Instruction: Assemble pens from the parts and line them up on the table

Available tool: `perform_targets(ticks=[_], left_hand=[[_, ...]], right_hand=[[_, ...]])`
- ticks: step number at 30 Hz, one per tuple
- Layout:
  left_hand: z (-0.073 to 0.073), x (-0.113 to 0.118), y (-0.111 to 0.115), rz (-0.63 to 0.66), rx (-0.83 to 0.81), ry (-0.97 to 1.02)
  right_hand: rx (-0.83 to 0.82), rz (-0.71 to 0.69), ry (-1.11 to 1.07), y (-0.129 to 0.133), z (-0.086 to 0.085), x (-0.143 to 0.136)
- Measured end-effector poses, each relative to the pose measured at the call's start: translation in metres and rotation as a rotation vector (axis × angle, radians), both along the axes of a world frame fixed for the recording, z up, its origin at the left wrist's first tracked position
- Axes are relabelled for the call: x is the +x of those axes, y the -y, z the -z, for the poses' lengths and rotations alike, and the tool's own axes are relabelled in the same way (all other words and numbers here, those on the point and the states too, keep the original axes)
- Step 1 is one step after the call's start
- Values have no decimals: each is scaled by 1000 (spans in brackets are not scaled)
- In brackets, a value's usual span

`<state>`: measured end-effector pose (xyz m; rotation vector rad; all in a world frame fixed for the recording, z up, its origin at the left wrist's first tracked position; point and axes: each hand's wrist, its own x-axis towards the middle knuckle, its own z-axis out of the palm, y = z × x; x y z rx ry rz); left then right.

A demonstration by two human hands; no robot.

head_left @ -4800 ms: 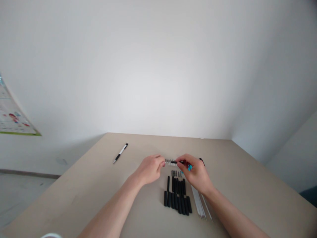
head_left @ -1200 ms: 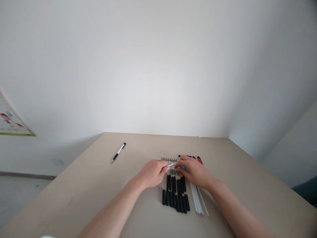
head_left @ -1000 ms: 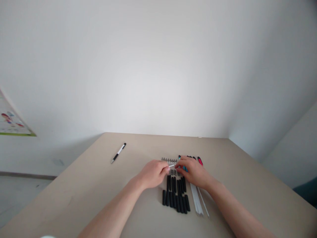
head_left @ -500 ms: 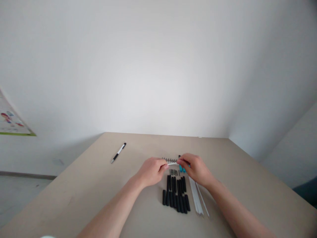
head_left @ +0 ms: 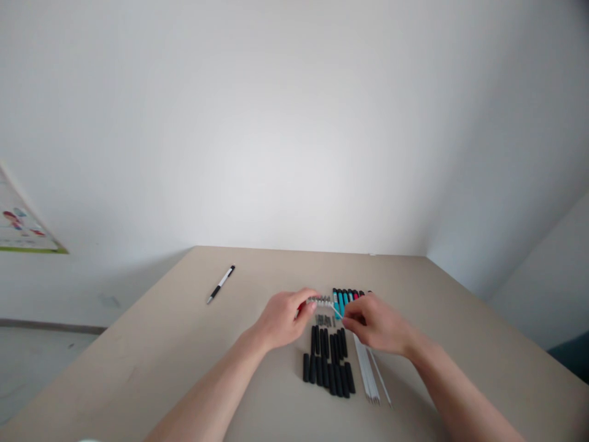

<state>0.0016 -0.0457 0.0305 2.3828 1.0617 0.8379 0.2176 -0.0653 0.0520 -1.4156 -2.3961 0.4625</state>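
Pen parts lie in rows on a beige table [head_left: 184, 344]. My left hand [head_left: 283, 318] is pinched on a small pen part that its fingers mostly hide. My right hand [head_left: 375, 322] pinches a thin white refill [head_left: 335, 310], whose far end points towards the left fingertips. Both hands hover over a row of metal tips [head_left: 319, 299] and small springs [head_left: 324, 320]. Teal and pink clips [head_left: 346, 296] lie just beyond my right hand. Black grip sleeves [head_left: 329, 365] and several white refills [head_left: 368, 371] lie nearer to me.
A finished black and white pen [head_left: 221, 284] lies alone at the far left of the table. White walls close in behind and to the right. A poster [head_left: 18, 227] hangs on the wall at left. The table's left edge drops to the floor.
My right hand has drawn back to the right, uncovering the coloured clips, and now holds a thin refill angled towards my left hand. My left hand has stayed nearly still.
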Motion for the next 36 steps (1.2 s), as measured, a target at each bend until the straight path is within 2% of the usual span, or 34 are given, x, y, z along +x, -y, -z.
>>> perform_targets(ticks=[4,6,9,12,18,22,25,27,28,32,34,36], left_hand=[[1,-4,-1,57,-4,123],[3,-5,-2,78,-6,172],[5,-6,-3,53,-20,211],[6,-6,-4,35,-39,236],[10,-4,-5,15,-93,316],[11,-1,-9,-29,-253,666],[9,4,-12,50,-437,1002],[5,7,-12,141,-518,1181],[4,10,-11,183,-549,1246],[-2,18,-4,251,-636,1368],[-2,20,-1,249,-688,1378],[-1,22,-1,230,-735,1360]], right_hand=[[-337,286,150,7,-5,21],[-504,379,184,10,-4,28],[-646,395,199,13,-2,30],[-707,361,202,14,0,24],[-663,311,197,8,5,16],[-616,311,185,3,5,15],[-338,307,120,1,0,8],[-126,243,15,2,-3,-1],[-69,193,-55,4,-4,-7],[-123,14,-284,11,2,-30],[-129,-13,-338,14,8,-37],[-98,20,-376,13,13,-39]])
